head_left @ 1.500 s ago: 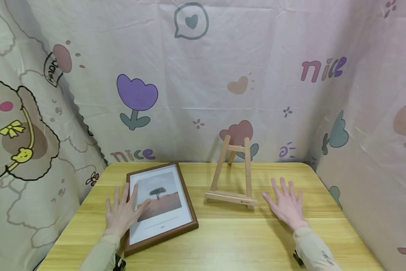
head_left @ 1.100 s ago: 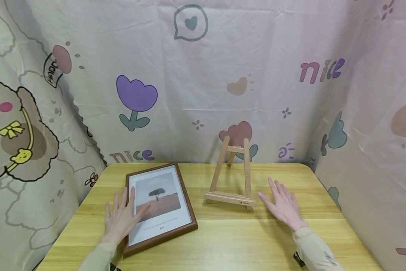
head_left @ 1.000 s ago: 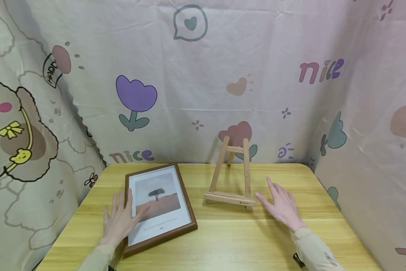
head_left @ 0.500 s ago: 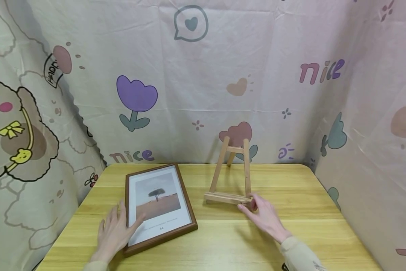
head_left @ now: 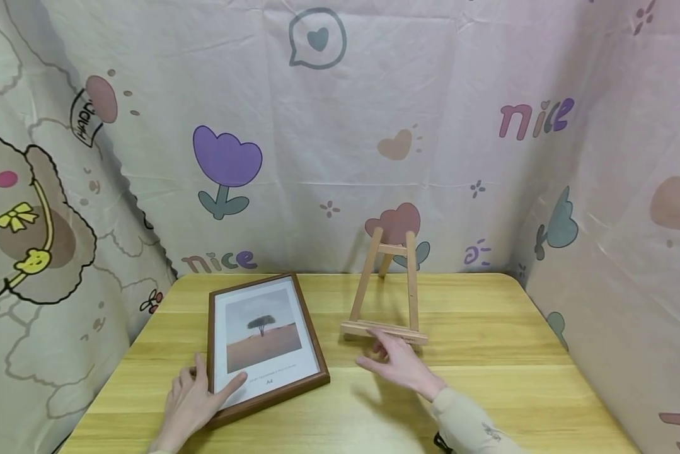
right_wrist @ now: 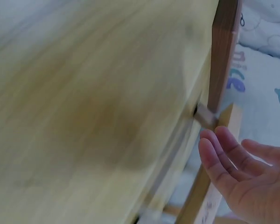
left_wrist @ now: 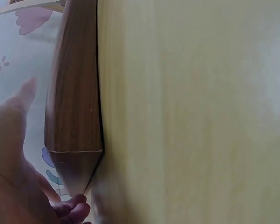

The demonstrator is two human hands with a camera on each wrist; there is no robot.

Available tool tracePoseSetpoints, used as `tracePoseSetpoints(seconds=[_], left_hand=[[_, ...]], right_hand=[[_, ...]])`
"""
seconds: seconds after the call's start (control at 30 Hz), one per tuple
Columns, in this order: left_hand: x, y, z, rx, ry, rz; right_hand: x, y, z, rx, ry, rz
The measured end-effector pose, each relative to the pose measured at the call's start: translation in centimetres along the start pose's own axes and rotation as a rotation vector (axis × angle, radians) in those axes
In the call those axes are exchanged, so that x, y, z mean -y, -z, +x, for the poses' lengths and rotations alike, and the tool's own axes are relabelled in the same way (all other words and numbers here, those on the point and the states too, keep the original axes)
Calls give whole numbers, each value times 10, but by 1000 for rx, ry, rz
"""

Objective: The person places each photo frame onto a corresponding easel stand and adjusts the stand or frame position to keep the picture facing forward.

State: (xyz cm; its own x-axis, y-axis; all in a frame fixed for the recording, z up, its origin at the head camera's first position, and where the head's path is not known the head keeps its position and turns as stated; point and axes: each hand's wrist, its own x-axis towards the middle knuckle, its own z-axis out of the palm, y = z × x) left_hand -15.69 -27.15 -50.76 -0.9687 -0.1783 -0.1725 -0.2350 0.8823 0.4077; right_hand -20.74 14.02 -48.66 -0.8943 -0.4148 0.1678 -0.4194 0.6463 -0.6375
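Note:
A picture frame (head_left: 312, 330) with a brown wooden rim lies face up and slightly turned at the left of the table; behind its glass is a print of a tree. At its lower left corner is my left hand (head_left: 189, 400), thumb over the front and fingers beside the left edge. The left wrist view has those fingertips (left_wrist: 77, 210) right at the frame's corner. A small wooden tabletop easel (head_left: 412, 284) stands right of the frame. My right hand (head_left: 399, 366) is in front of the easel's ledge, fingers loosely bent, holding nothing, and overlaps the ledge in the head view.
The light wooden table (head_left: 476, 391) spreads in front of and to the right of the easel. A patterned cloth curtain (head_left: 328, 126) hangs behind the table and along both sides.
My right hand has moved left from the table's right side, past the easel's right end to its ledge. My left hand has drawn back towards the frame's lower left corner. Frame and easel stay put.

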Motion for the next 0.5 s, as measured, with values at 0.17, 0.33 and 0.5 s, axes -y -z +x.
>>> tracePoseSetpoints(seconds=[0.17, 0.33, 0.5], left_hand=[[1, -3, -1, 8, 11, -38], [4, -5, -3, 18, 30, -74], [7, -6, -5, 16, 17, -91]], right_hand=[[8, -15, 13, 111, -3, 68], [14, -28, 25, 191, 2, 137], [19, -35, 34, 260, 2, 202]])
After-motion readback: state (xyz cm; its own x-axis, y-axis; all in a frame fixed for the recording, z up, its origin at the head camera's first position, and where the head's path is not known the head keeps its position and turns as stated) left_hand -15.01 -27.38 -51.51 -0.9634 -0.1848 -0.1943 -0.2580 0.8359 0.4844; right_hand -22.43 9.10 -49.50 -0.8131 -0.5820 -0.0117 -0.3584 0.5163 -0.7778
